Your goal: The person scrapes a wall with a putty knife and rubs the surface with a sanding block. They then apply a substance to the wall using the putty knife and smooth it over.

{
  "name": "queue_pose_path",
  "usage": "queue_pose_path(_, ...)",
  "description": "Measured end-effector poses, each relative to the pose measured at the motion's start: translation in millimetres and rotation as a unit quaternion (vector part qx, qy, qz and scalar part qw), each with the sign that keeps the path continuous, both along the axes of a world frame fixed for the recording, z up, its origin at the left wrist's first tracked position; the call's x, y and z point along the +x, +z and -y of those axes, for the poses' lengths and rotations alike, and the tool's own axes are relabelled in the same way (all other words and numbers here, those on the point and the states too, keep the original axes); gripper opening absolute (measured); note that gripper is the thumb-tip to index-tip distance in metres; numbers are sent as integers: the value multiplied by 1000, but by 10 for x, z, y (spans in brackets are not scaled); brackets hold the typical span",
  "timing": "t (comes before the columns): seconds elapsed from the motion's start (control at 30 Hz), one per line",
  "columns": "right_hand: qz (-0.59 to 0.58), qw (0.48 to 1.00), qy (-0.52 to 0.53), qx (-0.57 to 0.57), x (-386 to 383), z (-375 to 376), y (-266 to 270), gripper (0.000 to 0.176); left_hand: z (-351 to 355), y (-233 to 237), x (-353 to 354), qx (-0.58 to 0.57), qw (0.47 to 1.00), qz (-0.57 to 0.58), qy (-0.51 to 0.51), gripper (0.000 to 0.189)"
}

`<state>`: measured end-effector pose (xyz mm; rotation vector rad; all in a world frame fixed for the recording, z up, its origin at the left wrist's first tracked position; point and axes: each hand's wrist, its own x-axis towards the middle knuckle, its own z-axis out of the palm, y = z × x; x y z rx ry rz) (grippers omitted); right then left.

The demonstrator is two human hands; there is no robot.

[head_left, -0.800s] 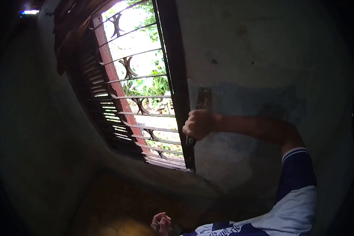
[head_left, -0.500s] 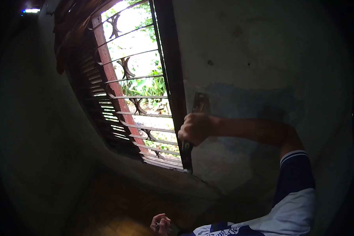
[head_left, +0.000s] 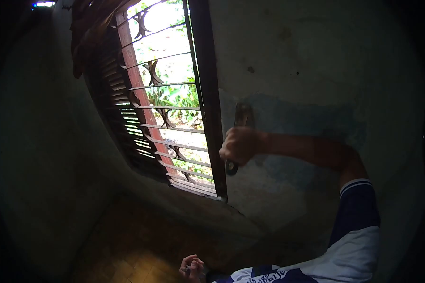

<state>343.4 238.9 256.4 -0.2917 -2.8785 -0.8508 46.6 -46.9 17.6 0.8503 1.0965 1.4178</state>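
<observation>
My right hand [head_left: 242, 146] is wrapped round the handle of a flat scraper [head_left: 244, 115], whose broad blade points up against the wall just right of the window frame. The handle's end, with a small hole, sticks out below the fist. Around the blade the wall [head_left: 307, 115] has a bluish-grey, worn patch. Low in the view, my left hand [head_left: 191, 268] is held near the body with its fingers curled; whatever they may hold is too small and dark to make out.
A barred window [head_left: 167, 108] with a dark wooden frame [head_left: 207, 85] stands left of the scraper, plants showing outside. Louvred slats [head_left: 123, 94] and hanging cloth [head_left: 82, 42] are further left. The tiled floor [head_left: 141, 266] lies below.
My right hand and the scraper have shifted slightly right and up in the view, away from the window frame. The window appears a little higher. My left hand has hardly moved.
</observation>
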Motion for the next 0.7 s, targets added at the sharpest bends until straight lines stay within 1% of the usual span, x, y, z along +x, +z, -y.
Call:
queue_pose_path(0.03,-6,1000,6,-1,-37,53,-86,14,8,-74,10,6,1000,-1,-5,26)
queue_pose_path(0.13,38,999,38,-2,-32,144,-166,14,39,-142,30,10,1000,2,-8,27)
queue_pose_path(0.23,59,996,-29,56,101,-29,108,16,127,-155,69,15,1000,-5,-5,28)
queue_pose_path(0.27,52,998,-7,43,60,12,36,16,97,-157,81,25,1000,-10,-2,28)
queue_pose_path(0.33,36,999,36,13,-59,146,-220,16,118,-344,20,35,999,-2,-7,30)
queue_pose_path(0.43,-24,999,4,-33,16,-70,-12,16,76,-542,11,46,999,13,-3,32)
queue_pose_path(0.47,-34,999,21,-37,-20,-66,16,15,94,-560,-3,45,999,16,-1,33)
queue_pose_path(0.57,-1,1000,7,-27,-202,109,37,16,124,-471,49,53,998,11,13,33)
queue_pose_path(0.63,16,1000,11,1,-166,58,42,13,121,-404,60,27,999,15,21,32)
queue_pose_path(0.67,25,1000,13,12,-145,39,24,15,139,-366,51,11,1000,16,25,32)
queue_pose_path(0.7,5,1000,14,8,-119,-1,18,15,152,-302,46,3,1000,8,25,31)
